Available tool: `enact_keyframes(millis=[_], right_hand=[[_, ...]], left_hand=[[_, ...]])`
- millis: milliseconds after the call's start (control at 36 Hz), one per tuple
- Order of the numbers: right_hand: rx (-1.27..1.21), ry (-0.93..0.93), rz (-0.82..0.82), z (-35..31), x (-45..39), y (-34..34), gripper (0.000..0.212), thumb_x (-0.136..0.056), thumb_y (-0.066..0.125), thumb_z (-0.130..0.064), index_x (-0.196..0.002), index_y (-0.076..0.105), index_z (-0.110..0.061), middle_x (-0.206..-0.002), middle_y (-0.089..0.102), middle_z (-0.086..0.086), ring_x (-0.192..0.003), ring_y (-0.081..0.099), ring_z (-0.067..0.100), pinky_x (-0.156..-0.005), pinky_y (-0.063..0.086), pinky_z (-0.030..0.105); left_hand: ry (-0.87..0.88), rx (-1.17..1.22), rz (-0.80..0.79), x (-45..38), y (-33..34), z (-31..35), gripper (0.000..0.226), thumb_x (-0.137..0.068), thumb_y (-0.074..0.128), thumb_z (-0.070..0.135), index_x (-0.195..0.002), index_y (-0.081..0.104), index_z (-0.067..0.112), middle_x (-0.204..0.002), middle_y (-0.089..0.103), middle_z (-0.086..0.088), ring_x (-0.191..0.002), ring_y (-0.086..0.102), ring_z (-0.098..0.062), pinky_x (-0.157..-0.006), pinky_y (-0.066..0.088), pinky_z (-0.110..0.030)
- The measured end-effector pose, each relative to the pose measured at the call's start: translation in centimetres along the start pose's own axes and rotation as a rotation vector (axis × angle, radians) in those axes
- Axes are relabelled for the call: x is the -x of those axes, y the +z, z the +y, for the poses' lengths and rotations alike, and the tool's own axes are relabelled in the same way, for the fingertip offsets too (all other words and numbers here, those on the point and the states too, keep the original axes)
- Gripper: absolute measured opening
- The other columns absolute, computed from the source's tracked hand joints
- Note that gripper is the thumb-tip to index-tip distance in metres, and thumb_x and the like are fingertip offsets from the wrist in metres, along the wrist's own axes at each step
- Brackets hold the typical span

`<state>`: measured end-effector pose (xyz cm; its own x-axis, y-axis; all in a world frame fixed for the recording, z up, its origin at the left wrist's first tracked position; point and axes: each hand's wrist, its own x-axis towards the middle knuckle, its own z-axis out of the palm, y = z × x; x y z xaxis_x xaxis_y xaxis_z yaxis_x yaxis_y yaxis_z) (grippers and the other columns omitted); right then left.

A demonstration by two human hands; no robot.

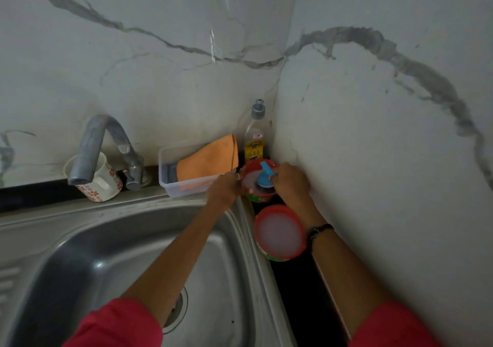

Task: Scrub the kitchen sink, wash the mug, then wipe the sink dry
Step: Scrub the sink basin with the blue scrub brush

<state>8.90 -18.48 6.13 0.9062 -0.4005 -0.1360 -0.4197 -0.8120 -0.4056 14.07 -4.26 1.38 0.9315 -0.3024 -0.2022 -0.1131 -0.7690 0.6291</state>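
Both arms reach to the corner. Left hand grips the red tub; right hand pinches the blue scrubber over it. Bottle label unreadable. Mug behind tap, beside steel sink. Marble walls.

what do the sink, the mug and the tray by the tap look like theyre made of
Sink: brushed stainless steel, going by its grey sheen and pressed ridges.
Mug: likely glazed ceramic, glossy white with red flower prints.
Tray: translucent plastic, probably; the orange cloth shows through its cloudy wall.
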Motion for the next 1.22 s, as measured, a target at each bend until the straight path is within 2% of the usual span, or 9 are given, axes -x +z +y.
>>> enact_keyframes(millis=[250,361,556,639,778,944,1083,1167,1222], right_hand=[[-0.161,-0.099,-0.096,-0.8,0.0,0.6,0.035,-0.089,0.056,-0.020,-0.123,0.062,-0.014,-0.107,0.068,0.015,-0.096,0.065,0.029,-0.082,0.053,0.035],[-0.086,-0.089,-0.023,-1.2,-0.1,0.5,0.034,-0.092,0.052,-0.022,-0.124,0.060,-0.011,-0.113,0.065,0.014,-0.102,0.062,0.029,-0.081,0.049,0.032],[0.000,-0.195,0.105,-0.8,1.6,0.5,0.039,-0.096,0.046,-0.022,-0.134,0.051,-0.018,-0.120,0.063,0.013,-0.107,0.059,0.029,-0.082,0.048,0.032],[0.084,-0.296,0.238,0.2,3.3,0.9,0.042,-0.099,0.039,-0.027,-0.141,0.042,-0.021,-0.110,0.065,0.015,-0.098,0.061,0.031,-0.075,0.049,0.035],[0.110,-0.514,0.428,0.2,7.5,1.6,0.039,-0.096,0.050,-0.024,-0.133,0.052,-0.013,-0.085,0.067,0.015,-0.066,0.064,0.029,-0.052,0.048,0.030],[0.073,-0.608,0.623,-4.0,14.5,4.5,0.043,-0.087,0.042,-0.034,-0.114,0.068,-0.013,-0.072,0.070,0.012,-0.040,0.058,0.021,-0.033,0.036,0.020],[-0.113,-0.571,0.341,-8.1,19.8,9.8,0.043,-0.092,0.044,-0.036,-0.129,0.057,-0.018,-0.091,0.071,0.014,-0.068,0.068,0.029,-0.052,0.056,0.037],[-0.117,-0.405,0.014,-10.1,20.8,13.5,0.043,-0.097,0.044,-0.034,-0.138,0.045,-0.020,-0.119,0.064,0.010,-0.103,0.063,0.028,-0.085,0.051,0.039],[-0.077,-0.351,-0.102,-10.6,20.4,16.0,0.042,-0.098,0.042,-0.036,-0.135,0.047,-0.018,-0.117,0.064,0.009,-0.104,0.061,0.029,-0.085,0.049,0.037]], left_hand=[[-0.002,-0.002,-0.035,0.4,-0.3,0.3,0.044,-0.080,0.070,0.036,-0.111,0.062,0.006,-0.103,0.066,-0.013,-0.098,0.062,-0.026,-0.083,0.047,-0.038],[-0.023,-0.012,-0.037,0.4,-0.5,0.3,0.042,-0.077,0.072,0.038,-0.102,0.064,0.006,-0.102,0.066,-0.012,-0.099,0.062,-0.028,-0.085,0.048,-0.040],[0.096,0.038,-0.041,2.8,-0.8,0.0,0.042,-0.091,0.056,0.031,-0.123,0.051,0.005,-0.112,0.061,-0.011,-0.108,0.056,-0.026,-0.085,0.043,-0.034],[0.083,0.144,-0.038,4.8,-0.6,-2.0,0.037,-0.090,0.053,0.041,-0.106,0.056,0.008,-0.105,0.063,-0.013,-0.103,0.059,-0.030,-0.087,0.047,-0.043],[0.125,0.163,-0.030,9.0,-1.5,-5.4,0.048,-0.095,0.051,0.028,-0.139,0.041,0.013,-0.133,0.054,-0.008,-0.121,0.052,-0.023,-0.101,0.043,-0.041],[0.174,-0.041,-0.107,14.2,-4.2,-11.3,0.058,-0.093,0.053,0.021,-0.146,0.028,0.018,-0.146,0.039,-0.005,-0.134,0.038,-0.019,-0.109,0.031,-0.031],[0.140,-0.207,-0.132,18.9,-7.2,-17.9,0.063,-0.093,0.055,0.024,-0.147,0.025,0.016,-0.153,0.026,-0.003,-0.143,0.019,-0.017,-0.114,0.018,-0.031],[0.142,-0.433,-0.089,21.2,-8.6,-22.1,0.064,-0.093,0.054,0.026,-0.147,0.023,0.012,-0.155,0.019,-0.007,-0.145,0.010,-0.021,-0.117,0.009,-0.035],[0.125,-0.580,-0.064,22.3,-9.5,-24.6,0.065,-0.094,0.051,0.030,-0.148,0.019,0.012,-0.157,0.010,-0.007,-0.146,0.003,-0.023,-0.117,0.003,-0.040]])
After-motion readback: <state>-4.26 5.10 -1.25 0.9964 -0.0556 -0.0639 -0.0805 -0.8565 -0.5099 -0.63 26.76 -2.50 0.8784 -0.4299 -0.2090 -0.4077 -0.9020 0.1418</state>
